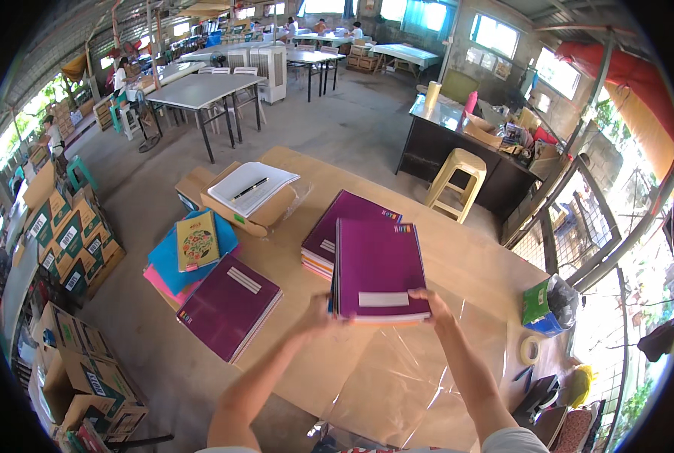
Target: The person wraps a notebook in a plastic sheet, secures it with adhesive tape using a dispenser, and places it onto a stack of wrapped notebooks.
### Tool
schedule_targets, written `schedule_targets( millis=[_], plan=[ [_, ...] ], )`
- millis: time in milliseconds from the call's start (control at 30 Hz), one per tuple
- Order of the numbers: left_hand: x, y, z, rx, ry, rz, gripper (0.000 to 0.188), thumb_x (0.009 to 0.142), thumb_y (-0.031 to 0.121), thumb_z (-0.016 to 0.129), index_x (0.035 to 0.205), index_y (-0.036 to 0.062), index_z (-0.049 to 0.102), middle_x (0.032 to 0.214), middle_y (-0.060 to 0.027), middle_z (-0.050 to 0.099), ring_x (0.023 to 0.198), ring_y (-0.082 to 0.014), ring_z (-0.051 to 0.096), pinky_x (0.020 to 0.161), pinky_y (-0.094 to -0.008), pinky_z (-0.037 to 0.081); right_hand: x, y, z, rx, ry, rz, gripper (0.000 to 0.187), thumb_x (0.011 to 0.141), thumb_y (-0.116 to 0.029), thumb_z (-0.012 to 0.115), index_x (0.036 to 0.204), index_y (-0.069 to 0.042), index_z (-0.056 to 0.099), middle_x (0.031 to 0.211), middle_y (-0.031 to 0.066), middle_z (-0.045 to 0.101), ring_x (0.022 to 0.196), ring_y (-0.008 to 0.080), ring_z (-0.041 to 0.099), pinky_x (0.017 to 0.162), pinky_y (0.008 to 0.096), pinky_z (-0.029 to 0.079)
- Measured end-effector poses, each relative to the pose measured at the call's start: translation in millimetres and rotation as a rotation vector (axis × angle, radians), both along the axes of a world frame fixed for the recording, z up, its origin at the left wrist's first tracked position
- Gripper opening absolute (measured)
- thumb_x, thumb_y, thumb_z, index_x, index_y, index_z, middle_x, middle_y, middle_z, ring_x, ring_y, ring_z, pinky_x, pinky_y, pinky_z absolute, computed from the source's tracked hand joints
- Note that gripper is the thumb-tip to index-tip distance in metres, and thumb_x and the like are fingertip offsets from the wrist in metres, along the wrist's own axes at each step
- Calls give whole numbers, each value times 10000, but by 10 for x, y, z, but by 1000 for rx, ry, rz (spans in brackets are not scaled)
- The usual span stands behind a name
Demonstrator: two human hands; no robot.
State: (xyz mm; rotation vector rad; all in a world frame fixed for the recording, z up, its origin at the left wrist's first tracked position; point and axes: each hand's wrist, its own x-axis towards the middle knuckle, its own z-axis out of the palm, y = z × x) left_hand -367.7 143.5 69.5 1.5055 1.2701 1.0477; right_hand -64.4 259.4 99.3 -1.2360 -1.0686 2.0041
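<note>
Between my two hands is a stack of purple notebooks (378,264), its top cover bearing a white label. My left hand (319,315) grips the stack's near left corner, somewhat blurred. On the near right edge my right hand (429,305) is closed, thumb on the top cover. Just behind stands another pile of purple notebooks (348,219) with orange and pink edges below. To the left lies a further purple notebook (230,308) beside blue folders or notebooks (172,260) and a small yellow patterned notebook (198,240).
An open white notebook with a pen (251,187) rests on a cardboard box. Brown paper covers the table (458,347). At its right are a green-blue box (550,309), a tape roll (529,350) and a yellow stool (458,181). Cartons (73,241) are stacked left.
</note>
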Motion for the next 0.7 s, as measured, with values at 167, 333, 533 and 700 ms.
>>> schedule_targets(
  millis=[167,333,533,700],
  plan=[
    [44,-966,-470,324,485,-15,1409,634,440,881,1549,46,-116,1593,-198,109,1449,-423,239,1120,-544,333,595,-881,274,-96,213,-19,396,822,-226,646,1111,46,635,1019,150,687,907,245,667,845,386,525],
    [898,-596,601,988,630,86,1012,640,482,850,1407,13,384,1374,-168,496,1378,-384,389,1151,-561,257,1311,-1621,950,-310,165,-242,307,846,-185,616,1037,53,644,1000,191,692,897,272,681,859,404,540],
    [1911,-1002,1057,373,-236,-126,811,602,227,955,1229,13,488,1078,-136,636,973,-256,668,878,-350,541,2301,-2462,948,206,116,-145,1289,668,-951,368,1584,-93,74,1606,122,235,1456,298,271,1187,502,209],
    [2658,-1150,625,110,-492,-166,911,566,207,982,1279,31,442,1188,-108,606,1087,-230,622,957,-359,510,2439,-2964,113,708,-262,-673,1225,568,-494,940,1472,15,288,1494,173,364,1346,270,421,1112,452,360]
  ],
)
